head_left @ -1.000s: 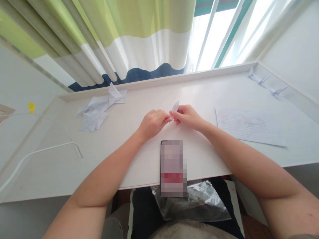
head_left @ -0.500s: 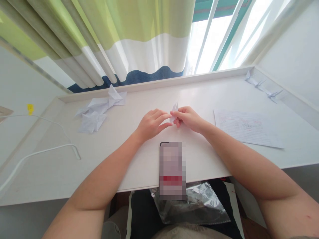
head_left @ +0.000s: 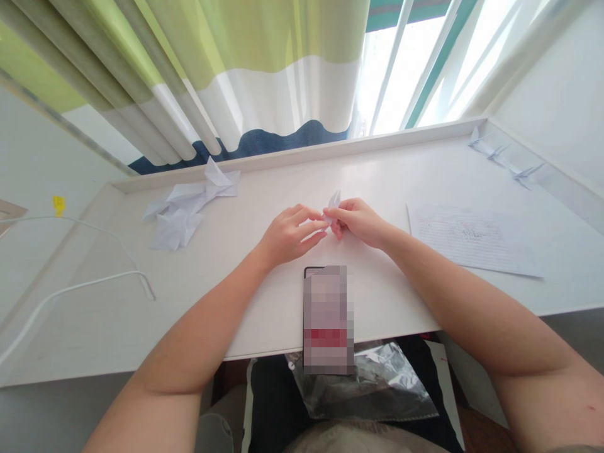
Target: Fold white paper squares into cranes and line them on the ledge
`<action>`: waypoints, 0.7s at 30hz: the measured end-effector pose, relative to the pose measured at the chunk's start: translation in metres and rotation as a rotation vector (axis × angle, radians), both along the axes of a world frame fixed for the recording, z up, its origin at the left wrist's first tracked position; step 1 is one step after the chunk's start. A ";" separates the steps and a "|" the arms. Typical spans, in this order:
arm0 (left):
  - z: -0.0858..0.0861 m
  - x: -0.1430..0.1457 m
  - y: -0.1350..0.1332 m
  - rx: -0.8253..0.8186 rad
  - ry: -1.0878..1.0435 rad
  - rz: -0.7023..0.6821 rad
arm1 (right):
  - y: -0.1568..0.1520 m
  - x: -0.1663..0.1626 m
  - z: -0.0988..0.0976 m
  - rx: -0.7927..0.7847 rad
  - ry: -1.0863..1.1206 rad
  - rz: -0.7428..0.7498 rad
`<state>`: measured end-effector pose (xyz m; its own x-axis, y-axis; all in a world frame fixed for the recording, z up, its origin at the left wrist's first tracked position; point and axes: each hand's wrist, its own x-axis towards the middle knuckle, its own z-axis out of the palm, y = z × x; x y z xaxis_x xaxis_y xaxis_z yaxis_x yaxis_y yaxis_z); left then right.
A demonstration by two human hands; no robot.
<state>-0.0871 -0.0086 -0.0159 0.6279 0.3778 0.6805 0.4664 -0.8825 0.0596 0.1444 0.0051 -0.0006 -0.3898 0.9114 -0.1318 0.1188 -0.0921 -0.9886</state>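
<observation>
My right hand (head_left: pixel 355 220) pinches a small folded piece of white paper (head_left: pixel 334 200) between thumb and fingers, its pointed tip sticking up above the desk. Close on its left is my left hand (head_left: pixel 295 234), fingers stretched out and thumb held apart. The left fingertips reach the near left edge of the paper; the exact contact is partly hidden. Below the hands, a phone (head_left: pixel 325 321) with a blurred-out screen lies over the front edge of the white desk (head_left: pixel 264 302).
Several folded white papers (head_left: pixel 182 211) lie in a pile at left. Pointed folded paper figures (head_left: pixel 497 154) line the back right edge. A written sheet (head_left: pixel 472 236) lies at right, a white cable (head_left: pixel 94 283) at left. A clear plastic bag (head_left: pixel 377 390) rests on my lap.
Both hands stay together at the folded paper, with only a slight shift of the fingers. The whole view has moved a little; nothing else visibly differs.
</observation>
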 end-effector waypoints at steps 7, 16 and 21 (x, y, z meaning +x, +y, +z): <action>0.000 -0.002 0.002 -0.010 0.018 0.016 | -0.003 0.000 0.006 0.024 -0.025 0.004; 0.000 0.005 0.000 0.026 -0.033 0.089 | -0.009 -0.005 0.012 0.028 -0.154 0.031; 0.000 0.008 -0.001 -0.034 -0.065 0.139 | -0.008 -0.006 0.011 0.046 -0.117 0.103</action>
